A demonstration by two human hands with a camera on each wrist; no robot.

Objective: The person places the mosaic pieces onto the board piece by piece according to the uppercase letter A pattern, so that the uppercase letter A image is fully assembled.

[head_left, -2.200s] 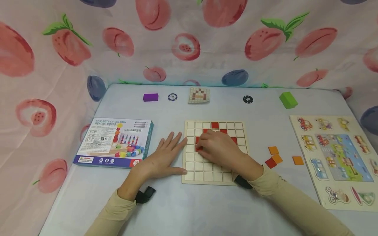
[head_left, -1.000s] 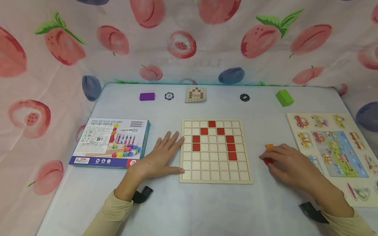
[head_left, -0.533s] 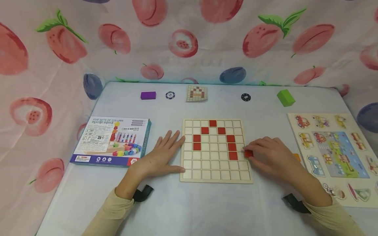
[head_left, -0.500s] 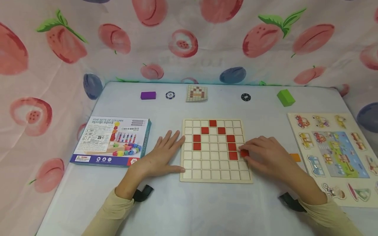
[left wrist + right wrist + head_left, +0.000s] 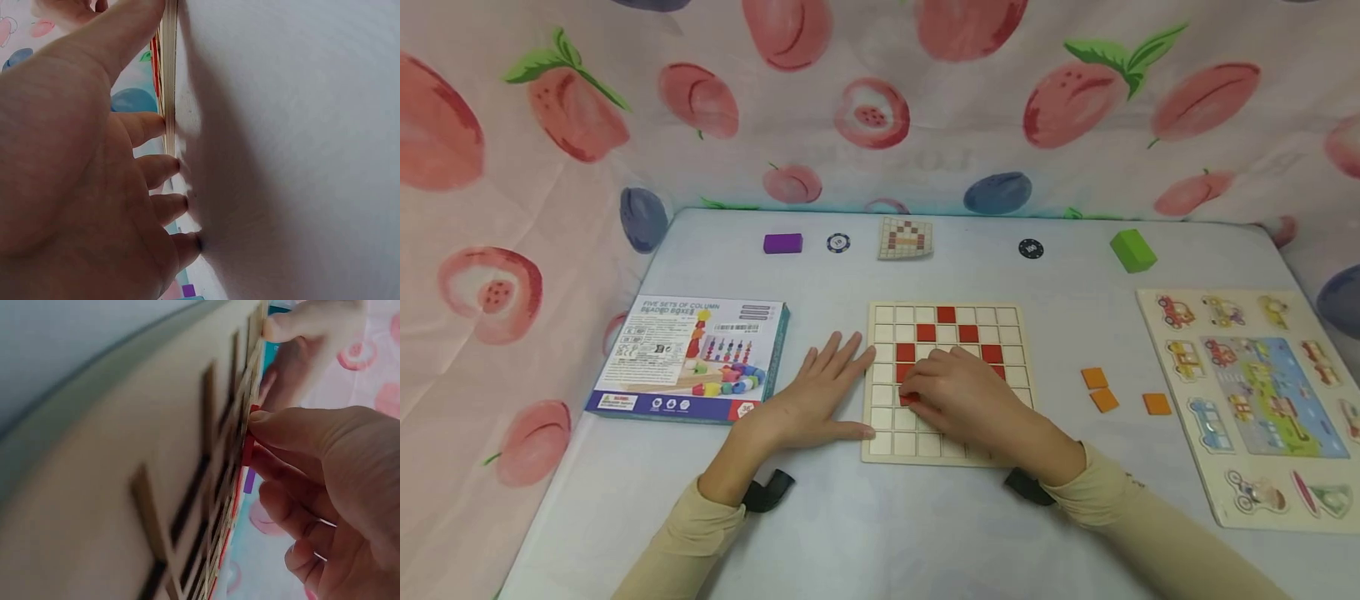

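Observation:
A wooden grid board [image 5: 883, 317] lies mid-table with several red tiles [image 5: 946, 315] set in an arch shape. My right hand [image 5: 917, 398] reaches across the board's lower left part. Its fingertips pinch a red tile [image 5: 908, 399] against a cell below the left column of reds. The right wrist view shows that tile [image 5: 248, 449] between thumb and fingers at the board surface [image 5: 125, 487]. My left hand [image 5: 831, 375] lies flat on the table, fingers straight, against the board's left edge [image 5: 167, 94]. Three orange tiles [image 5: 1094, 377] lie loose right of the board.
A toy box [image 5: 692, 358] lies to the left and a vehicle puzzle [image 5: 1255, 400] to the right. Along the back sit a purple block [image 5: 782, 243], two chips [image 5: 838, 242], a pattern card [image 5: 906, 238] and a green block [image 5: 1132, 251].
My right hand picked a red tile from the loose pile at the right and carried it left across the board to the left column. The left hand stayed put.

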